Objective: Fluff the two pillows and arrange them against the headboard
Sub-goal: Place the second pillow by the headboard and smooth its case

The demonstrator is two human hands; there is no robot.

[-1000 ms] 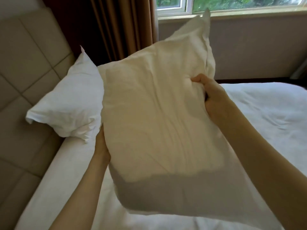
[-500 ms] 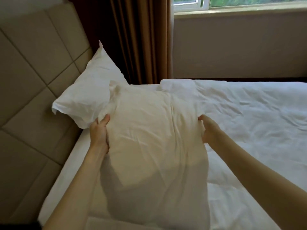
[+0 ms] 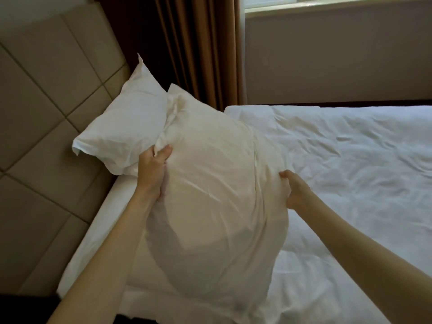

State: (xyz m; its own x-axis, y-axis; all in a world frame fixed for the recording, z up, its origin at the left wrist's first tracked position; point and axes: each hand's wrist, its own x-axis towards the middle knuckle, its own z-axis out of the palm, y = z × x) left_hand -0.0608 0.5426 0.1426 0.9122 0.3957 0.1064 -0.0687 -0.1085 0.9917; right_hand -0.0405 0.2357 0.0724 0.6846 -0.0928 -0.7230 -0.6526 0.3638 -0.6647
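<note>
A large white pillow (image 3: 217, 183) lies lengthwise on the bed in front of me, puffed up in the middle. My left hand (image 3: 153, 170) grips its left edge and my right hand (image 3: 295, 191) grips its right edge. A second white pillow (image 3: 127, 132) leans against the beige padded headboard (image 3: 44, 113) at the far left, its near corner touching the top of the pillow that I hold.
The bed (image 3: 350, 174) carries a rumpled white duvet stretching to the right. Brown curtains (image 3: 198, 47) hang behind the bed's far corner, beside a wall under a window sill (image 3: 327, 8). The mattress edge runs along the headboard at the left.
The pillow was held up in the air a second ago and has come down onto the bed. Both hands have stayed on its sides, and it now bulges more in the middle.
</note>
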